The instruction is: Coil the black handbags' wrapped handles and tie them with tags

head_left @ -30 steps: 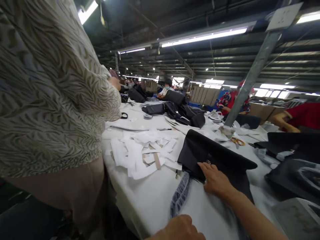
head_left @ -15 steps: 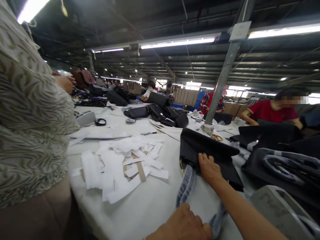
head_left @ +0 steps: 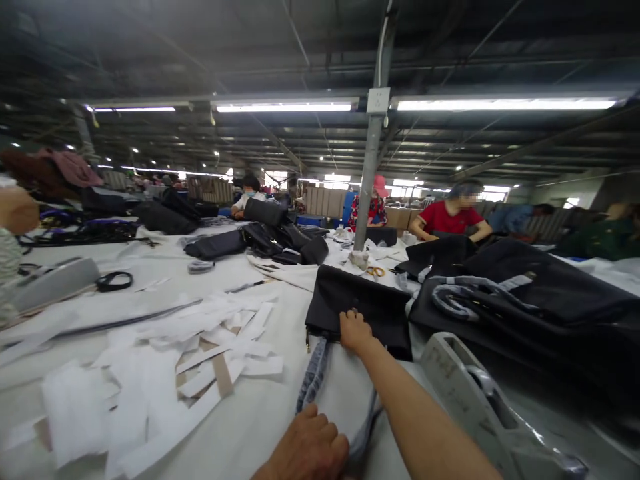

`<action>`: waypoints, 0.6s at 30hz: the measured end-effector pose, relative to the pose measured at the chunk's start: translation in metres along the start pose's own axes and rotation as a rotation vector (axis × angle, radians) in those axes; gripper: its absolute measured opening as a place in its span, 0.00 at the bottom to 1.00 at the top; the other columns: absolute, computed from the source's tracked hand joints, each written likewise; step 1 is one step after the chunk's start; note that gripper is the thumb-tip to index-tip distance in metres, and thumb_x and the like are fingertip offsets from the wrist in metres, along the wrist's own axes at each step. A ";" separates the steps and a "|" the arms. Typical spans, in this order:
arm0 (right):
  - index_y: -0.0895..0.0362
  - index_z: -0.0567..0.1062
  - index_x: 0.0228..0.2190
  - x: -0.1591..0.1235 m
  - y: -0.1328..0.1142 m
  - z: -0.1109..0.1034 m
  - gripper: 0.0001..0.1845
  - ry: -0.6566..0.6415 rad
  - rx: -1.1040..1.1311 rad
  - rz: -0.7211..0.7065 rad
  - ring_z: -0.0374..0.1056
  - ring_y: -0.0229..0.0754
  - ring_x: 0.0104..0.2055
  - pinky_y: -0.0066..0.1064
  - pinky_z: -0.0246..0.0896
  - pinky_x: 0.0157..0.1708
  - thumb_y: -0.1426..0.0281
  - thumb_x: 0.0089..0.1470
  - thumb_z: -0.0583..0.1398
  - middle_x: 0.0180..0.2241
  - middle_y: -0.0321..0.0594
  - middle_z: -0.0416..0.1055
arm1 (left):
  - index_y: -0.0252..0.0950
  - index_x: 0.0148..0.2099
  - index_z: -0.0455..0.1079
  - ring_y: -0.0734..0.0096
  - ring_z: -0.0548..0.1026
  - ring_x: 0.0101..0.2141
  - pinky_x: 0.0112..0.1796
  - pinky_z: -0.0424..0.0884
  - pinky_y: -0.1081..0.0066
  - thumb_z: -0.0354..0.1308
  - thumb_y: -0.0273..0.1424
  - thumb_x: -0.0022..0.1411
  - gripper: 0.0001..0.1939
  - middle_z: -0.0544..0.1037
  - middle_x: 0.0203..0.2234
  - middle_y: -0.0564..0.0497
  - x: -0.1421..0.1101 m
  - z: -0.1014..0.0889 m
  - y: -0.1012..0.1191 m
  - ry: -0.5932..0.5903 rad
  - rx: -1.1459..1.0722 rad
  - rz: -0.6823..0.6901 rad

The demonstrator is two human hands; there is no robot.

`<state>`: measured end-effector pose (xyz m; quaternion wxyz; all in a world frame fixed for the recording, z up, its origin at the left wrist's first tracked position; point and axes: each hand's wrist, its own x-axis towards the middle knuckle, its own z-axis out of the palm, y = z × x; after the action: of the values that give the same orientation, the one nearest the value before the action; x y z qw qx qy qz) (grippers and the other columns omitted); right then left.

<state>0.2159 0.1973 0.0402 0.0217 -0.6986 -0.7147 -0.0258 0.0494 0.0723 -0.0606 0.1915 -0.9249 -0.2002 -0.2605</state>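
Note:
A black handbag (head_left: 367, 308) lies on the white-covered table in front of me, with a gold-coloured zip pull at its left end. My right hand (head_left: 356, 331) grips the bag's near edge, its bent fingers on top and the thumb hidden. The handle strap (head_left: 314, 375), wrapped in clear bluish film, runs from the bag toward me. Close to the bottom of the view, my left hand (head_left: 307, 443) is closed around that strap. The strap's far side passes under my right forearm, which hides part of it.
White paper and foam strips (head_left: 200, 373) are heaped at left. A grey tape dispenser (head_left: 470, 407) stands right of my forearm, beside more black bags (head_left: 540, 293). A metal post (head_left: 370, 180) rises behind the bag. A co-worker in red (head_left: 447, 217) sits beyond, and another person's hand (head_left: 17, 210) shows far left.
My view has swung right and levelled, so the table's contents appear farther left. The nearby person in patterned clothing has mostly left view. Both hands keep their holds on bag and strap.

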 end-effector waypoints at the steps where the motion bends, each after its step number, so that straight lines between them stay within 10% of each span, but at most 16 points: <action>1: 0.60 0.64 0.56 -0.009 0.000 -0.006 0.32 0.006 0.018 -0.025 0.59 0.57 0.55 0.46 0.60 0.48 0.75 0.48 0.60 0.56 0.56 0.62 | 0.36 0.25 0.56 0.71 0.66 0.22 0.29 0.55 0.67 0.46 0.57 0.62 0.29 0.67 0.18 0.53 0.000 -0.001 0.000 0.015 0.001 -0.003; 6: 0.54 0.66 0.55 -0.087 0.000 -0.023 0.25 0.128 0.227 -0.222 0.59 0.47 0.57 0.39 0.51 0.56 0.71 0.55 0.55 0.56 0.45 0.65 | 0.37 0.27 0.58 0.69 0.64 0.25 0.29 0.53 0.66 0.49 0.47 0.65 0.21 0.68 0.21 0.53 0.000 -0.008 -0.002 0.043 -0.021 -0.044; 11: 0.51 0.74 0.44 -0.161 0.010 0.008 0.13 0.032 0.410 -0.420 0.65 0.44 0.48 0.38 0.51 0.53 0.67 0.60 0.53 0.44 0.38 0.74 | 0.37 0.33 0.62 0.67 0.65 0.29 0.35 0.58 0.66 0.54 0.39 0.63 0.12 0.72 0.28 0.54 0.002 -0.024 0.002 -0.109 -0.093 -0.101; 18: 0.51 0.74 0.41 -0.183 0.021 0.014 0.14 0.058 0.374 -0.531 0.64 0.43 0.48 0.44 0.38 0.60 0.63 0.64 0.51 0.40 0.37 0.73 | 0.38 0.42 0.63 0.66 0.67 0.38 0.43 0.60 0.64 0.58 0.37 0.62 0.11 0.71 0.37 0.53 0.013 -0.068 0.018 -0.385 -0.148 -0.246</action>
<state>0.2410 0.0165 0.0143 0.1625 -0.4707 -0.8634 0.0811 0.0405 0.0300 -0.0040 0.0481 -0.9376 -0.3246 -0.1148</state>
